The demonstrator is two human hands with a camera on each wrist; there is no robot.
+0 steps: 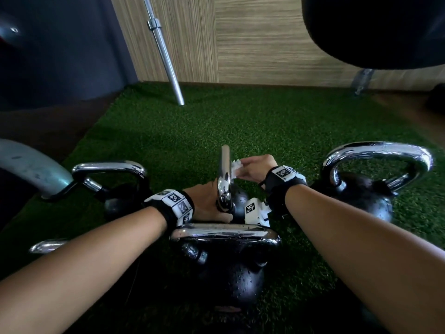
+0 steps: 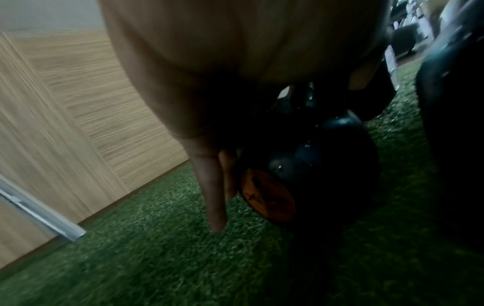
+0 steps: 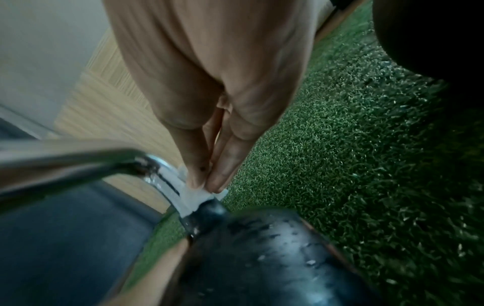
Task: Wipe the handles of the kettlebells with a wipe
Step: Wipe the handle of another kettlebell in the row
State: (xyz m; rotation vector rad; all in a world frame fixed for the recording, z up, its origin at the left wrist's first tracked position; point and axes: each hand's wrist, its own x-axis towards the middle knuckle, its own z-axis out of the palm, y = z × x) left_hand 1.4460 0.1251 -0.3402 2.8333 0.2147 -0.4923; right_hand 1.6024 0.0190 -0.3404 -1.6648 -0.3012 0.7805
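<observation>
Several black kettlebells with chrome handles stand on green turf (image 1: 240, 121). The middle kettlebell's handle (image 1: 225, 175) faces me edge-on. My right hand (image 1: 240, 168) pinches a white wipe (image 1: 235, 164) against its right side. In the right wrist view the wipe (image 3: 193, 196) lies on the chrome just above the black body (image 3: 261, 248), between thumb and fingertips (image 3: 222, 176). My left hand (image 1: 214, 206) holds this kettlebell low down, thumb across the handle's base. Its fingers (image 2: 209, 196) point straight down beside the ball with an orange label (image 2: 267, 196).
Other kettlebell handles stand at the left (image 1: 110, 168), right (image 1: 375, 153) and nearest me (image 1: 226, 233). A steel barbell (image 1: 166, 59) leans on the wooden wall. A grey curved tube (image 1: 29, 165) sits at far left, and a black round shape (image 1: 373, 32) hangs top right.
</observation>
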